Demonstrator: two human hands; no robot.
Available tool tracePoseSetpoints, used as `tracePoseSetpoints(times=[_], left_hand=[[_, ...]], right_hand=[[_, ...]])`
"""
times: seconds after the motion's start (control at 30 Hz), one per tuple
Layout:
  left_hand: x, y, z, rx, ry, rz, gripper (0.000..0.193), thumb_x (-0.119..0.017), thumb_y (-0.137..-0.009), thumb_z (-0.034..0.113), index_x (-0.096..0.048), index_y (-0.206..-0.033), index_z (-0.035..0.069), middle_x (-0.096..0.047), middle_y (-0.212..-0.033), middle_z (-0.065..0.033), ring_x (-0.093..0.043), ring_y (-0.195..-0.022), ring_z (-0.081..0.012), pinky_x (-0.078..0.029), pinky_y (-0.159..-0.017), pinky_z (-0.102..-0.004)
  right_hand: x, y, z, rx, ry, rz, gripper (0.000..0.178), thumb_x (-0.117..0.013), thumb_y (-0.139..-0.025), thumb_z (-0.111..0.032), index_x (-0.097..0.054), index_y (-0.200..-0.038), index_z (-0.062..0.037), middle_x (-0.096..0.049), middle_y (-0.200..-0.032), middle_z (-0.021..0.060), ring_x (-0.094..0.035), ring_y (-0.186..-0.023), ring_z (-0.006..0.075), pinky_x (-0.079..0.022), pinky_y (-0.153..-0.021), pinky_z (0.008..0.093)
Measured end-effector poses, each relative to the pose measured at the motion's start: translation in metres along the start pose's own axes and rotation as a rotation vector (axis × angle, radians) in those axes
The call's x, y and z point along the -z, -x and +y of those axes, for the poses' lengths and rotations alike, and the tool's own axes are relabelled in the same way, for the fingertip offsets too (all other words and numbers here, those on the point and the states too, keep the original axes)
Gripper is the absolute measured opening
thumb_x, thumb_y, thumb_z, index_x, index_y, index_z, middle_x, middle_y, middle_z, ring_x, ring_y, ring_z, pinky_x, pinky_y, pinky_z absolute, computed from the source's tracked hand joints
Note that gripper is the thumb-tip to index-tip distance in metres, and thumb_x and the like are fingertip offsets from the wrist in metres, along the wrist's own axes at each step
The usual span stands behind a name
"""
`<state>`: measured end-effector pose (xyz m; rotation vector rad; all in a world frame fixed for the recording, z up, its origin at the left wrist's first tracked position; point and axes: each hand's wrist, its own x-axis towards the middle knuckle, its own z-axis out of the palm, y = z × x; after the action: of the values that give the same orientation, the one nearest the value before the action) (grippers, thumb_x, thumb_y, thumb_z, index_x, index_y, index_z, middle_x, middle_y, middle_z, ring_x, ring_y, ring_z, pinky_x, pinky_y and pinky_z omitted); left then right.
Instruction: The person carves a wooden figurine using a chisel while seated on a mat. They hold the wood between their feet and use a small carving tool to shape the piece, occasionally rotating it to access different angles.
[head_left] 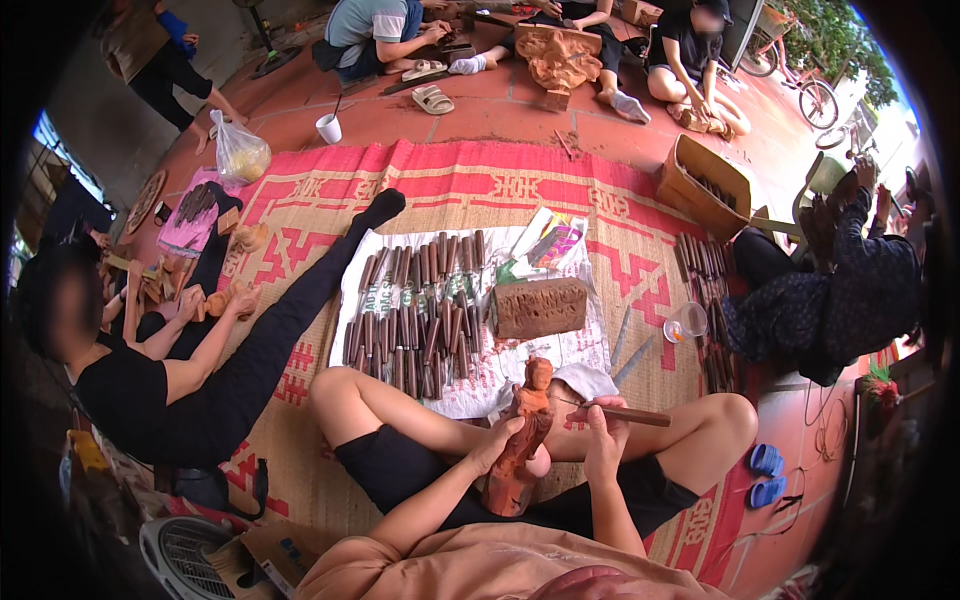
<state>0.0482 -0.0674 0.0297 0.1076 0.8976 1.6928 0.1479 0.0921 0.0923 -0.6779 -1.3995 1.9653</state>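
Note:
A reddish-brown carved wooden figure (518, 470) stands upright, slightly tilted, between my bent legs, its small head at the top. My left hand (495, 445) is wrapped round its side and steadies it. My right hand (603, 440) grips a carving chisel (642, 416) by its brown wooden handle, the thin blade pointing left toward the figure. Whether the tip touches the wood I cannot tell. In front of my legs, rows of wooden-handled chisels (428, 325) lie on a white printed sheet (490, 398), beside a brown rectangular block (540, 309).
More chisels (705, 310) and a clear plastic cup (686, 322) lie to the right on the red-patterned mat (320, 350), near a wooden box (704, 185). People sit working left, right and ahead. Blue sandals (767, 475) are at right, a fan (190, 560) at lower left.

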Motion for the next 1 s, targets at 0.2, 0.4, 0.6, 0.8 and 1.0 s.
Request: tracePoseSetpoints(times=[0.2,0.4,0.6,0.8,1.0], left_hand=[[0.002,-0.002,-0.004,0.003,-0.027,0.036,0.050,-0.053,-0.094,0.041,-0.049,-0.125,0.002,-0.062,-0.105,-0.0056,-0.062,-0.087,-0.0121,-0.054,-0.074,-0.0261],[0.006,-0.002,-0.004,0.045,-0.001,-0.009,0.044,-0.053,-0.094,0.038,-0.052,-0.119,0.002,-0.063,-0.101,-0.0070,-0.063,-0.081,-0.0139,-0.054,-0.072,-0.0278],[0.003,-0.001,-0.006,0.041,0.029,0.021,0.041,-0.051,-0.095,0.033,-0.052,-0.121,0.001,-0.063,-0.101,-0.0079,-0.064,-0.079,-0.0148,-0.055,-0.071,-0.0287],[0.004,0.000,-0.007,0.059,0.048,0.039,0.040,-0.048,-0.096,0.032,-0.052,-0.120,0.001,-0.064,-0.099,-0.0083,-0.064,-0.079,-0.0152,-0.055,-0.071,-0.0292],[0.001,0.000,-0.006,0.110,0.007,0.068,0.042,-0.045,-0.095,0.034,-0.055,-0.115,-0.002,-0.065,-0.094,-0.0098,-0.065,-0.076,-0.0163,-0.055,-0.070,-0.0290]], right_hand=[[-0.001,0.001,-0.010,-0.050,-0.006,0.028,0.013,-0.062,-0.089,-0.007,-0.051,-0.095,-0.0043,-0.058,-0.075,0.0053,-0.062,-0.065,0.0159,-0.054,-0.061,0.0315],[-0.005,0.002,-0.018,-0.069,-0.052,0.024,0.014,-0.063,-0.088,-0.010,-0.052,-0.094,-0.0039,-0.058,-0.076,0.0050,-0.063,-0.064,0.0163,-0.049,-0.063,0.0289],[-0.002,0.002,-0.014,-0.070,-0.054,-0.017,0.013,-0.063,-0.088,-0.008,-0.053,-0.095,-0.0028,-0.065,-0.079,0.0067,-0.068,-0.069,0.0184,-0.050,-0.067,0.0272],[-0.006,0.002,-0.013,-0.073,-0.038,-0.010,0.013,-0.063,-0.087,-0.009,-0.053,-0.094,-0.0038,-0.064,-0.078,0.0077,-0.066,-0.068,0.0183,-0.047,-0.066,0.0273],[0.001,0.004,-0.005,-0.055,-0.078,-0.030,0.013,-0.063,-0.089,-0.002,-0.051,-0.092,-0.0011,-0.064,-0.086,0.0107,-0.068,-0.075,0.0201,-0.055,-0.077,0.0320]])
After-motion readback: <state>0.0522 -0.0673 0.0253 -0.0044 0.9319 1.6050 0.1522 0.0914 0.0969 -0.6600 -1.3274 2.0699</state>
